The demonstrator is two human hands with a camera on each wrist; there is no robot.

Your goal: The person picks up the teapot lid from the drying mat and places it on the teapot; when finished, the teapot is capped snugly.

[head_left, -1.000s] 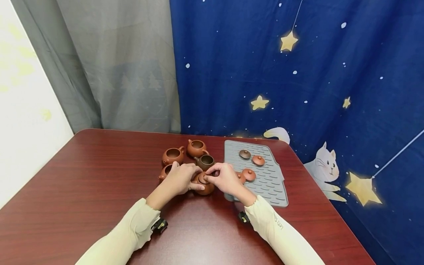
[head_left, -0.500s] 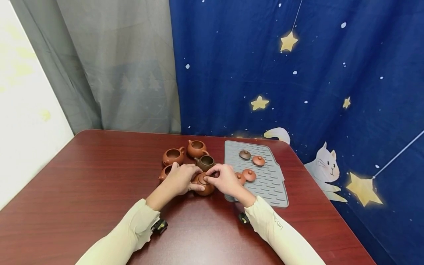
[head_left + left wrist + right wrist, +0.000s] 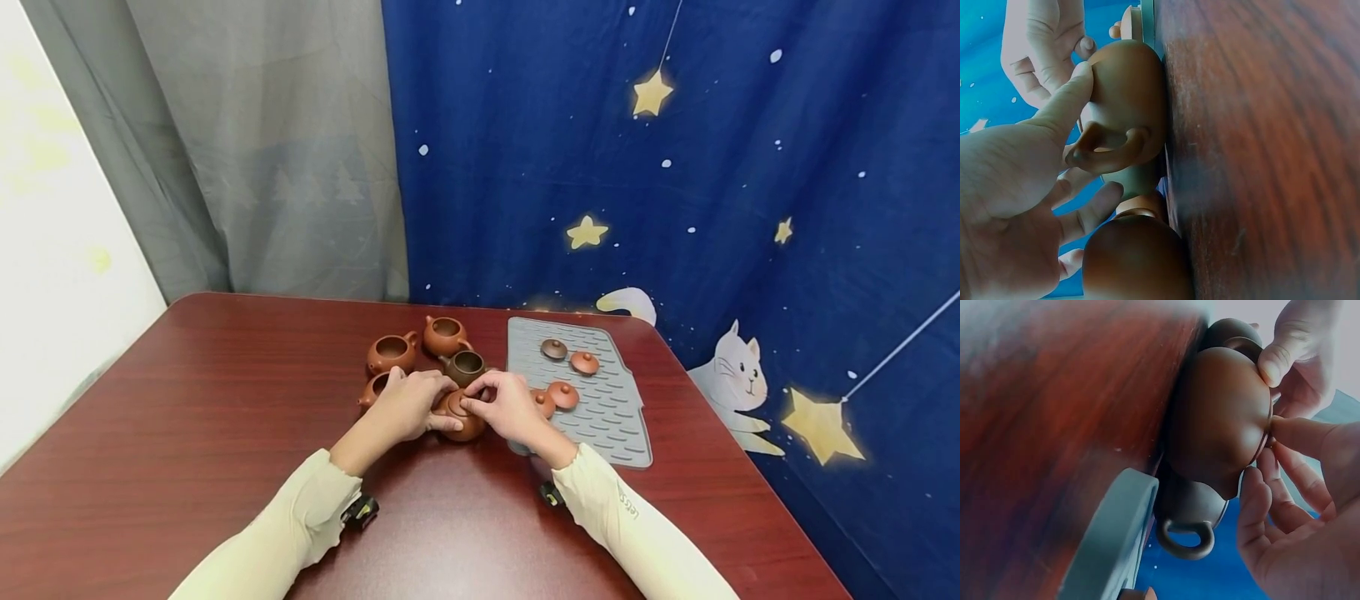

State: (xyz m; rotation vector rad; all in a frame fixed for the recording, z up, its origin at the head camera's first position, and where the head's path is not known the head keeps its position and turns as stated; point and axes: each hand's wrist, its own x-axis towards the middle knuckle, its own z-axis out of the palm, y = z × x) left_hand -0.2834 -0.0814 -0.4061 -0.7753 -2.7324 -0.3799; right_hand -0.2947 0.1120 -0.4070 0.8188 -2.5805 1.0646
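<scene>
A small reddish-brown teapot [image 3: 471, 430] stands on the table between both hands, its lid [image 3: 459, 407] lying over its mouth. My left hand [image 3: 408, 404] steadies the teapot, with the thumb on its near shoulder and the fingers spread toward its far side. With thumb and fingertips, my right hand [image 3: 510, 406] pinches the lid at its knob, which those fingers mostly hide. The looped handle [image 3: 1110, 156] points toward the left palm in the left wrist view. Viewed from the right wrist, the teapot body [image 3: 1216, 419] sits upright, the right fingertips at its lid line.
Several lidless teapots crowd behind: a dark brown one [image 3: 468, 366] and reddish ones, including a teapot [image 3: 392, 353] and another teapot [image 3: 445, 336]. At right, a grey mat [image 3: 611, 429] bears a dark lid [image 3: 554, 349], an orange lid [image 3: 585, 363] and more lids partly behind the right hand.
Both hands stay at the same teapot and lid, with hardly any visible movement. The other teapots and lids stay put.
</scene>
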